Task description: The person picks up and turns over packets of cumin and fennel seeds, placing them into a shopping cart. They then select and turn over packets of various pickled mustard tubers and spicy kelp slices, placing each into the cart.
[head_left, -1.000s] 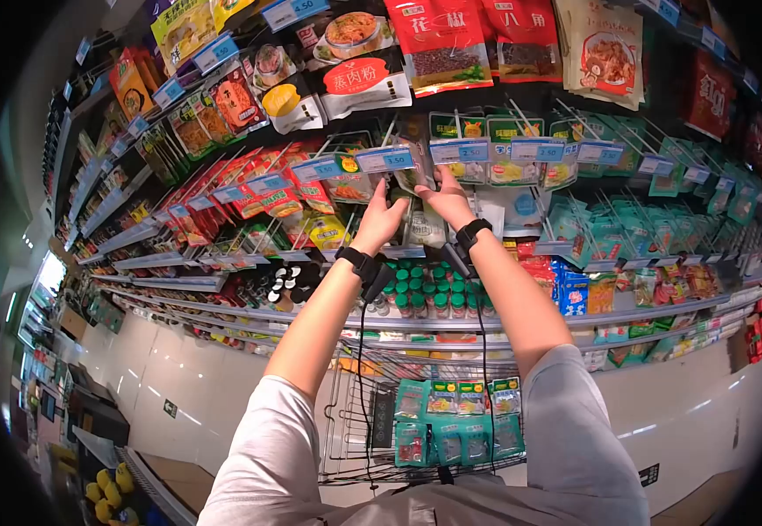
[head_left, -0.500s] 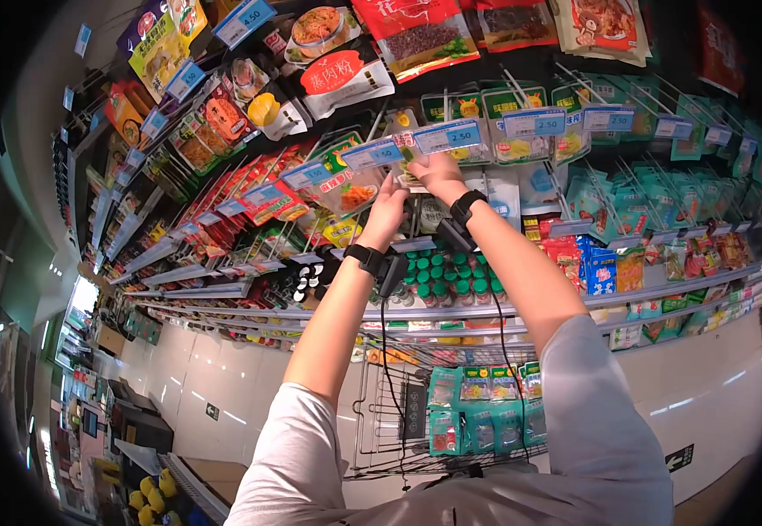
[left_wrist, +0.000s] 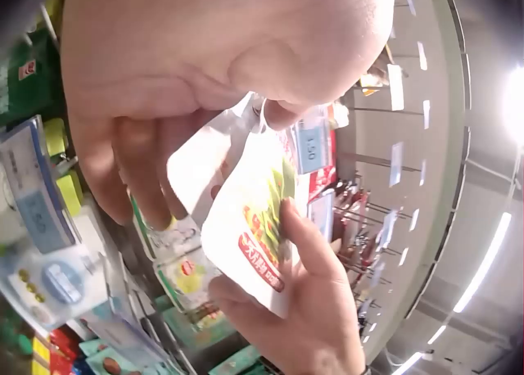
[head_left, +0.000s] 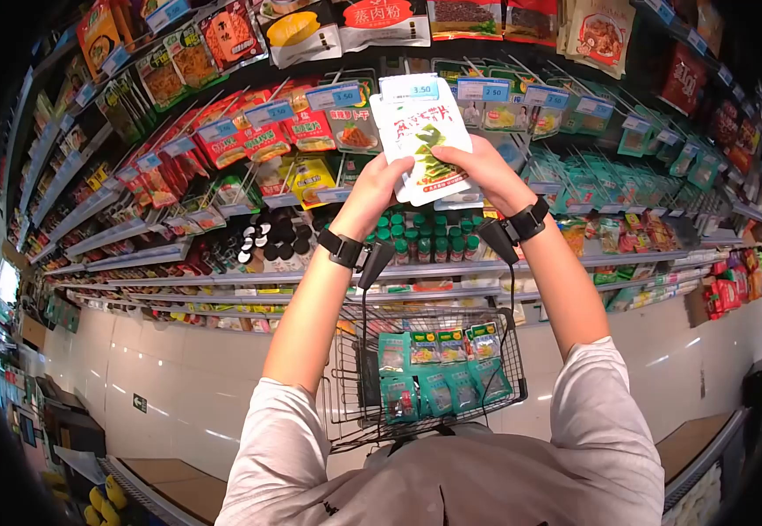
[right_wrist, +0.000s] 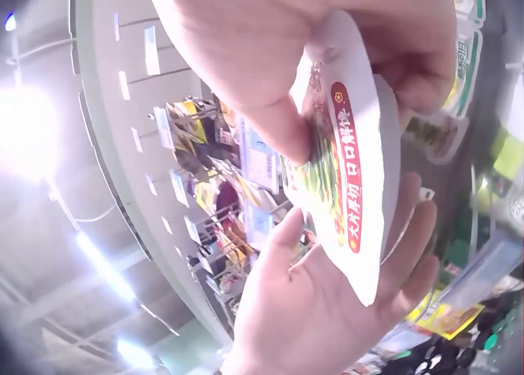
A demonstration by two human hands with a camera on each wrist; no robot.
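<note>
Head view | our left hand (head_left: 379, 195) and right hand (head_left: 484, 172) pinch white pouch (head_left: 422, 138) edges | light, floppy, slick; we grip sides

supermarket aisle (price-tagged shelves (head_left: 223, 131), cart (head_left: 346, 386))

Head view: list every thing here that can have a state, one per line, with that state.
White snack packet with green leaf print: off its peg, held upright in front of the shelves, sealed as far as can be seen.
Left hand: grips the packet's left edge.
Right hand: grips the packet's right edge.
Wire shopping cart: holds several teal packets.
Blue price tags: hanging on peg fronts.
</note>
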